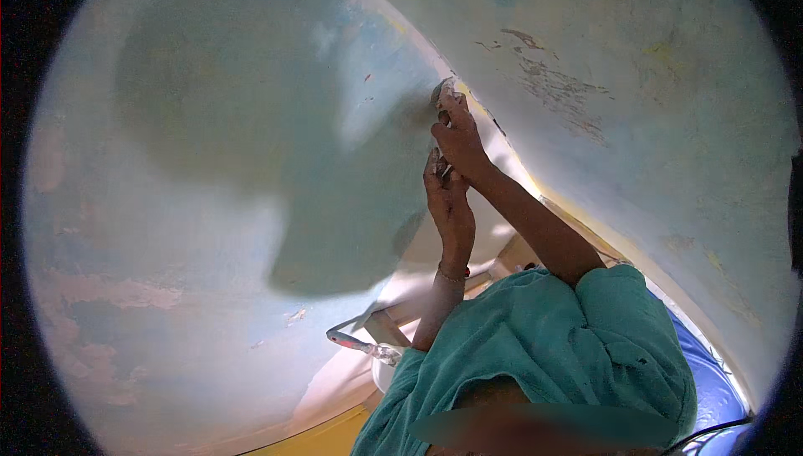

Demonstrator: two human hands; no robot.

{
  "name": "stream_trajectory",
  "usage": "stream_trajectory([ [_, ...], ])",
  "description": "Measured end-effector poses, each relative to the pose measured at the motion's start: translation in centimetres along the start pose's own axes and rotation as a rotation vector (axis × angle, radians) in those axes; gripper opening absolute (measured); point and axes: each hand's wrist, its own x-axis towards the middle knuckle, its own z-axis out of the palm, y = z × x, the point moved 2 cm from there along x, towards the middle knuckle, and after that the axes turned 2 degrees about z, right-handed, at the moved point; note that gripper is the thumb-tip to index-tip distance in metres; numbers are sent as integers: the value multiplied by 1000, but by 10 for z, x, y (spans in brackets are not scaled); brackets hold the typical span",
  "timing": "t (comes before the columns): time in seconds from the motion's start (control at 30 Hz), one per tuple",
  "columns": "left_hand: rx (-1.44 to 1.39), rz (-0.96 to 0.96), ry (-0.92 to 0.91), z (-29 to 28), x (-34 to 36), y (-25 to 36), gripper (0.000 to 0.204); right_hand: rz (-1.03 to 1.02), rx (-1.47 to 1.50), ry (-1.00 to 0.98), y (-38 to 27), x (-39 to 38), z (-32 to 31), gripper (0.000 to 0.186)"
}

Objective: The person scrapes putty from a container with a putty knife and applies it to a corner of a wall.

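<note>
My right hand is raised to the seam where two patchy pale-blue surfaces meet. Its fingers close on a small putty-smeared tool, held against the seam; the tool's exact shape is unclear. My left hand is just below, partly behind the right one, with a beaded bracelet at the wrist. Its fingers curl round something grey and smeared that I cannot make out. The left surface carries broad shadows; the right one has a flaked patch.
Below are a wooden frame, possibly a ladder, and a grey-and-red-handled tool by a partly hidden white container. Blue plastic sheeting and a black cable lie at lower right, a yellow surface at the bottom.
</note>
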Motion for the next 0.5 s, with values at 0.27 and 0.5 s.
stream_trajectory([
  [0.27, -35, -24, 42, -4, 4, 4, 36, -59, -4, 3, -25, 4, 4, 24],
  [0.5, -1, 1, 104, -4, 8, 8, 36, -32, 31, 39, -32, 7, 10, 25],
])
